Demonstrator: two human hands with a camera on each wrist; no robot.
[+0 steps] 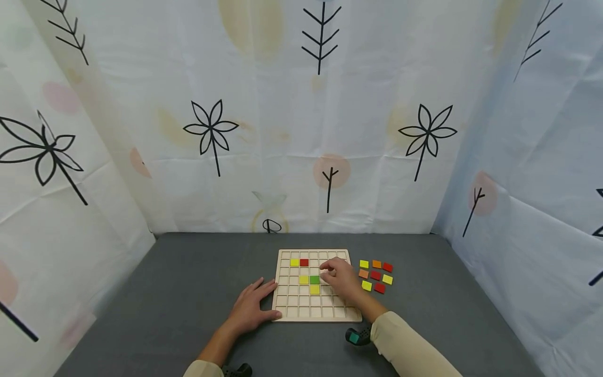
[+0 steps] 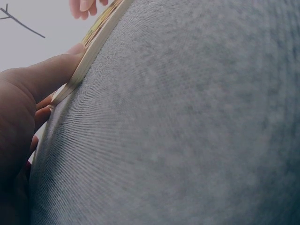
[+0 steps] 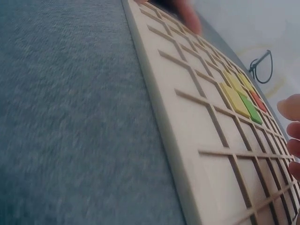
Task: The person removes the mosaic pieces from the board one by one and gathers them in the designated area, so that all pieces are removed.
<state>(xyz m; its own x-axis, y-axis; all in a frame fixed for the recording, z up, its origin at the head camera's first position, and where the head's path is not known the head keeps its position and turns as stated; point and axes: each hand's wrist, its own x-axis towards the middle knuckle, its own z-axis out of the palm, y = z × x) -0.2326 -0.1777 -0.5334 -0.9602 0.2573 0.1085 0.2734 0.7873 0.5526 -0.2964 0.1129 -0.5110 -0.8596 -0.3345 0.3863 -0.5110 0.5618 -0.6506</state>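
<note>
A wooden grid board (image 1: 292, 300) lies on the grey table, with a few coloured square tiles set in its cells. A yellow tile (image 1: 294, 263) sits beside a red tile (image 1: 304, 263); lower down, a green tile (image 1: 314, 280) adjoins two more yellow ones. My left hand (image 1: 250, 308) rests at the board's left edge, fingers spread and thumb touching the near-left corner. Over the right half of the board hovers my right hand (image 1: 343, 278), its fingers loosely bent. In the right wrist view, no tile shows at its fingertips (image 3: 294, 129).
Right of the board, several loose red, orange and yellow tiles (image 1: 375, 275) lie in rough rows on the grey table (image 1: 212, 262). Patterned white cloth (image 1: 264, 125) stands behind the table and on both sides.
</note>
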